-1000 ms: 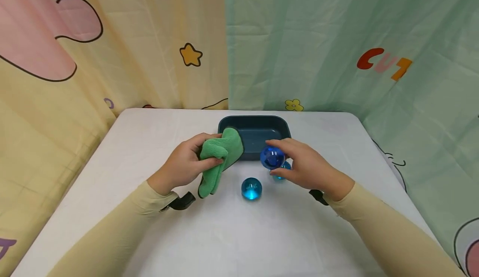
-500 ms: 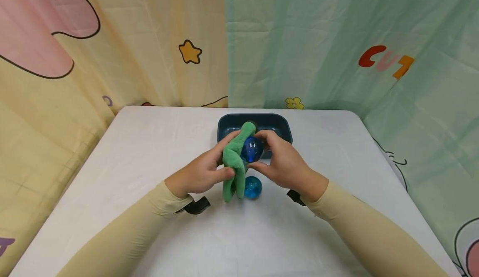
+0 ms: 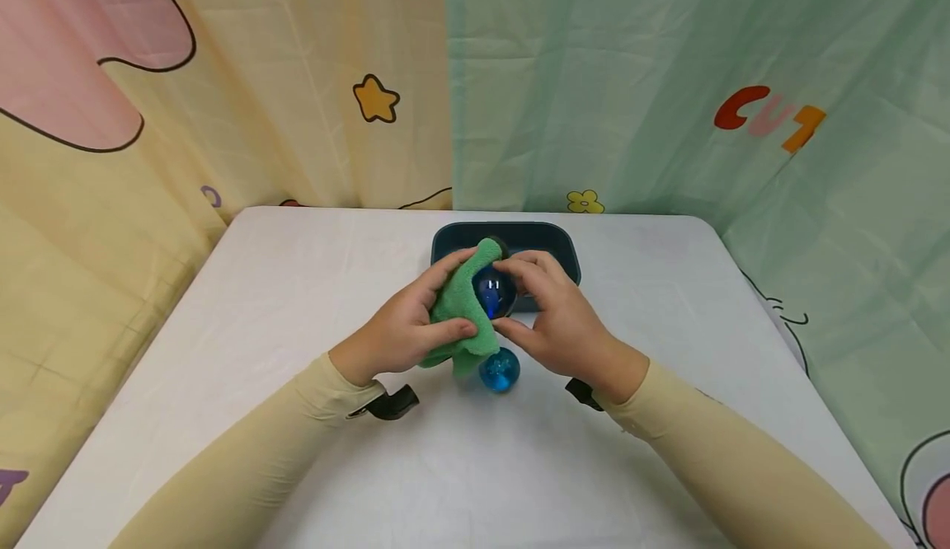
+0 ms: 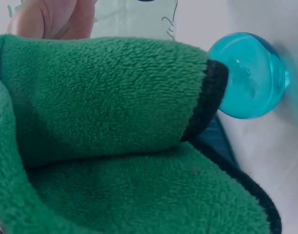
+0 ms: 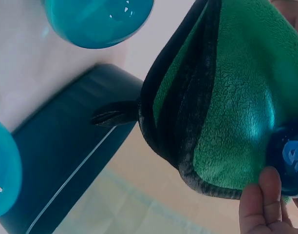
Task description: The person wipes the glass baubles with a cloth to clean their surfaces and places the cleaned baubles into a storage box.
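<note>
Left hand (image 3: 404, 326), grip curled round green microfibre cloth (image 3: 458, 295), right hand (image 3: 558, 316), grip half-spread, pinching dark-blue ball (image 3: 494, 291) against it

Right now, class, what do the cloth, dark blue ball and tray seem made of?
Cloth: soft fabric, perhaps microfibre, from its fuzzy pile.
Dark blue ball: glossy glass or plastic, with bright glints.
Tray: probably plastic, from its smooth walls; coated metal possible.

Long beige sleeves (image 3: 230, 458), lightly creased; L wrist-pc (image 3: 397, 402) blk, curved; R wrist-pc (image 3: 584, 394) also blk, partly hidden
</note>
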Demonstrator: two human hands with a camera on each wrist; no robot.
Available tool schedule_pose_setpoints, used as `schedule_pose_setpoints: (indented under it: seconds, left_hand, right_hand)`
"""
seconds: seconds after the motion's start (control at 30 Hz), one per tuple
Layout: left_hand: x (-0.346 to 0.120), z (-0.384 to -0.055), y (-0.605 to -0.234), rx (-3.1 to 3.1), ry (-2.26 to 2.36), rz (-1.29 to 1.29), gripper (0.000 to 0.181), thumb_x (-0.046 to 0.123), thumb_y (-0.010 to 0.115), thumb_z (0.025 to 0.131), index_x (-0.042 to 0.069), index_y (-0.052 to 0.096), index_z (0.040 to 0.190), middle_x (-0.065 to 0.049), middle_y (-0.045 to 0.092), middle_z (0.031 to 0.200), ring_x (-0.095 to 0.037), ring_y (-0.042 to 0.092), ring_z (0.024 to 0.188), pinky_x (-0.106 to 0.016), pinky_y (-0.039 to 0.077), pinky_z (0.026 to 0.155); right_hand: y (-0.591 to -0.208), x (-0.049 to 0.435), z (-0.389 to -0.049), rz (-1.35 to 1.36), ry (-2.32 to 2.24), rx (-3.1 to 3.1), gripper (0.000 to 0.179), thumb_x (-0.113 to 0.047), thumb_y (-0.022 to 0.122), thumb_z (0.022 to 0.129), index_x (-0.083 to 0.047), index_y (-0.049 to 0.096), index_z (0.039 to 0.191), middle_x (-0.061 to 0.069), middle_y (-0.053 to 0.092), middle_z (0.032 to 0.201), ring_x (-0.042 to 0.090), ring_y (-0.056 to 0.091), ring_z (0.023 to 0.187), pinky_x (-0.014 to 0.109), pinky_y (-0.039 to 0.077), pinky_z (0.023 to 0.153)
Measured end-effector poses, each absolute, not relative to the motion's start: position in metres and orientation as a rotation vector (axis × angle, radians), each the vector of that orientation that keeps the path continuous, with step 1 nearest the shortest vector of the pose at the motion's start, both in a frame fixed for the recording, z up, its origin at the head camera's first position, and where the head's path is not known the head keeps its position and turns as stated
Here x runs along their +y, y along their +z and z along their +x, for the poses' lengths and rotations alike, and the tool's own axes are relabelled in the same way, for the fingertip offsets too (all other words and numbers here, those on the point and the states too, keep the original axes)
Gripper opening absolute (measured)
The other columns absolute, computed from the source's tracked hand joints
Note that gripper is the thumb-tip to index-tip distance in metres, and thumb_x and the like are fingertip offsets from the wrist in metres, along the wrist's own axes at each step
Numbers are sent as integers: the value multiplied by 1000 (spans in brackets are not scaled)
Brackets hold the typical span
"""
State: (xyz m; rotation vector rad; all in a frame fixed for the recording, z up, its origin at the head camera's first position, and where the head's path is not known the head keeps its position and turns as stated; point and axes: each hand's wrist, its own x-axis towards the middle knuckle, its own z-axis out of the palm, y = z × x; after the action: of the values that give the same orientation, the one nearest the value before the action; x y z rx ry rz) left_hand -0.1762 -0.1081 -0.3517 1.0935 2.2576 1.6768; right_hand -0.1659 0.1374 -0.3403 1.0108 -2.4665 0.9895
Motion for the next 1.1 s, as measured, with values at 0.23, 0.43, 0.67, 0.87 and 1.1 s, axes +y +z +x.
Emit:
schedule_pose_setpoints:
  seconds: [0.23, 0.43, 0.67, 0.87, 1.1]
  left_hand:
    - [-105, -174, -351, 2237, 1650, 1096, 87, 19, 71, 102, 27, 16, 170, -9, 45, 158, -24, 62, 122, -27, 54, 102]
    - [-104, -173, -351, 2277, 1643, 1065, 87, 8, 74, 98, 23, 23, 168, -9, 42, 162, -26, 59, 129, -28, 54, 104]
    - [-103, -173, -353, 2389, 1595, 1014, 87, 8, 77, 96, 22, 28, 166, -9, 46, 159, -27, 58, 128, -33, 56, 101]
    - [-103, -172, -352, 2426, 1587, 1052, 86, 8, 76, 96, 20, 28, 167, -8, 45, 161, -25, 58, 130, -34, 55, 103]
    - [-104, -170, -353, 2395, 1593, 1038, 88, 7, 77, 96, 21, 27, 167, -8, 47, 159, -25, 60, 126, -29, 57, 99]
  right_hand:
    - [-341, 136, -163, 992, 904, -2463, 67, -9, 87, 88, 3, 52, 144, 19, 61, 136, 28, 66, 115, 41, 62, 94]
    - [-342, 136, -163, 961, 1075, -2533, 59, -10, 80, 94, 5, 50, 142, 18, 67, 129, 23, 70, 103, 38, 63, 91]
    - [-340, 137, -162, 904, 1402, -2600, 50, -8, 72, 100, 2, 47, 143, 17, 69, 124, 17, 69, 92, 32, 62, 84]
    - [-339, 140, -162, 1008, 1193, -2625, 67, -3, 77, 95, 0, 41, 151, 17, 67, 133, 22, 72, 101, 44, 62, 93]
    - [-346, 142, -163, 1063, 930, -2634, 63, -12, 74, 99, 1, 41, 150, 13, 69, 124, 20, 73, 100, 34, 63, 85]
